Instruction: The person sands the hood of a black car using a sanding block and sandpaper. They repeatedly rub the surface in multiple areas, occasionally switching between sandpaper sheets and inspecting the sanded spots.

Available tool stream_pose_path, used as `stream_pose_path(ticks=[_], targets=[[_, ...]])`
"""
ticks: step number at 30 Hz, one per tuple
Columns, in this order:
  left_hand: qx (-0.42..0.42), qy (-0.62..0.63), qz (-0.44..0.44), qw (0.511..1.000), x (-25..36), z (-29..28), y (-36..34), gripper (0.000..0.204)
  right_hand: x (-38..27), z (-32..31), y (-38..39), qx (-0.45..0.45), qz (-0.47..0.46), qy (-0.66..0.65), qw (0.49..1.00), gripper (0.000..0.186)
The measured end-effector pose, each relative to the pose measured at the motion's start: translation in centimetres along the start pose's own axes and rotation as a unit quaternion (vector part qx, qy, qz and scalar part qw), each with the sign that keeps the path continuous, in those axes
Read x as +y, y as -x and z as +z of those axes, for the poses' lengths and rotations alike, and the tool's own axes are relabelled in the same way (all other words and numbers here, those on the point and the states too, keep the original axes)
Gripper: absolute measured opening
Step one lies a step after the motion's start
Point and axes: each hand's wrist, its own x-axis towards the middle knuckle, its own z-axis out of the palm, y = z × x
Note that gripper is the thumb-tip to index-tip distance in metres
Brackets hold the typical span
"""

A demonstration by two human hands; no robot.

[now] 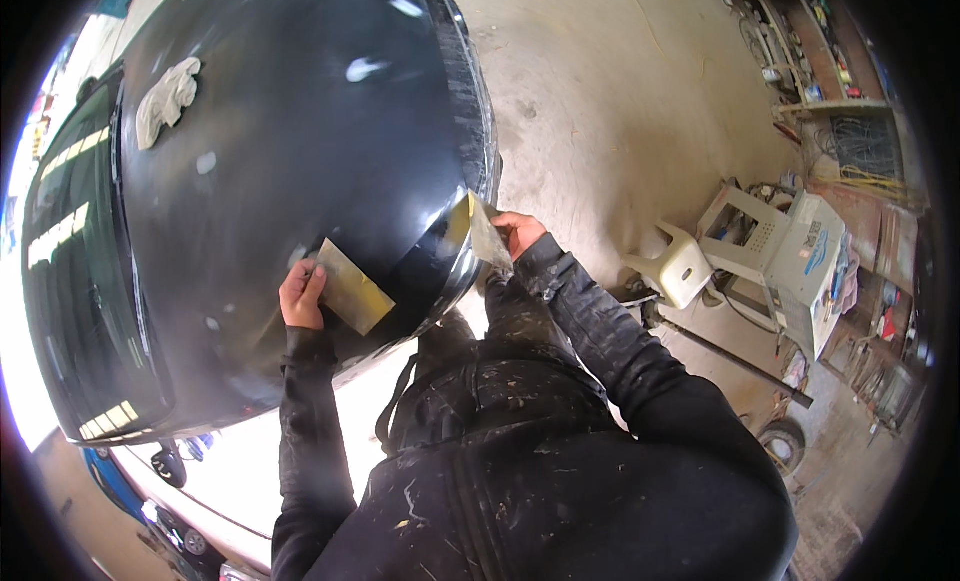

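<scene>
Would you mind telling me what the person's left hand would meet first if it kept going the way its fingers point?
The left hand points up across the black car roof. Its fingertips already press a yellowish spreader card; beyond lies bare roof, probably nothing until the white rag.

Two flat yellowish spreader blades (354, 287) (487, 236), tilted against the glossy black car hood (300, 131).

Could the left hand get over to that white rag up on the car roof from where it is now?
Probably yes, with a stretch. The left hand presses a yellowish spreader on the black roof; the rag lies farther up, and nothing stands between them.
</scene>
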Motion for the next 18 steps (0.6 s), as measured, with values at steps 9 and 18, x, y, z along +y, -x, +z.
stream_pose_path(ticks=[9, 18], targets=[[0.010, 0.033, -0.004, 0.999, 0.8, 0.7, 0.5, 0.017, -5.7, 1.4, 0.6, 0.018, -0.284, 0.015, 0.959, 0.025], [0.016, 0.036, -0.003, 0.999, 1.1, 1.1, 0.7, 0.018, -6.0, 6.5, 5.0, 0.008, -0.615, 0.713, 0.338, 0.041]])
